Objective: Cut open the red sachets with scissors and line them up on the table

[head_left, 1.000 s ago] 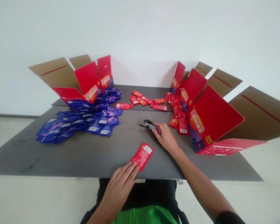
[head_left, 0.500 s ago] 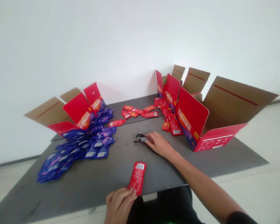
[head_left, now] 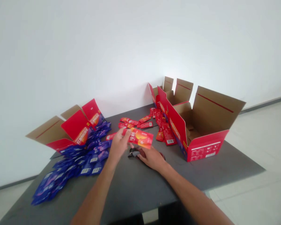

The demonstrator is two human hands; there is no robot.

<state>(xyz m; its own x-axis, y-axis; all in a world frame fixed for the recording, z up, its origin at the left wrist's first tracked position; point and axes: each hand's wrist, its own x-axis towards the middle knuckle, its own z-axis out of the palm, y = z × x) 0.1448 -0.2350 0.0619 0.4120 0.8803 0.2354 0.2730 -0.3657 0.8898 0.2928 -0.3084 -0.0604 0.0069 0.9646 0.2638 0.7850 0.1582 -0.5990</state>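
My left hand [head_left: 119,143] is raised over the middle of the table, pinching a red pouch [head_left: 142,137] by one end; its front, with orange fruit shapes, faces me. Just below and to the right, my right hand [head_left: 152,158] is wrapped round a small hand-held device [head_left: 134,152] with a black ring-like front, a grey part and a dark maroon body. The palm hides much of that device, so its kind is unclear. Behind the left hand lies another red pouch [head_left: 110,136], partly covered.
Blue pouches [head_left: 58,178] are heaped at the left, against open red cartons [head_left: 75,126]. More red pouches [head_left: 167,132] lie at the back and beside the open cartons [head_left: 202,147] on the right. The grey table [head_left: 135,193] meets a white wall [head_left: 121,56].
My left hand has lifted the red pouch from the table's front edge up to the middle, and its printed front now shows. My right hand still grips the device. The view has shifted.
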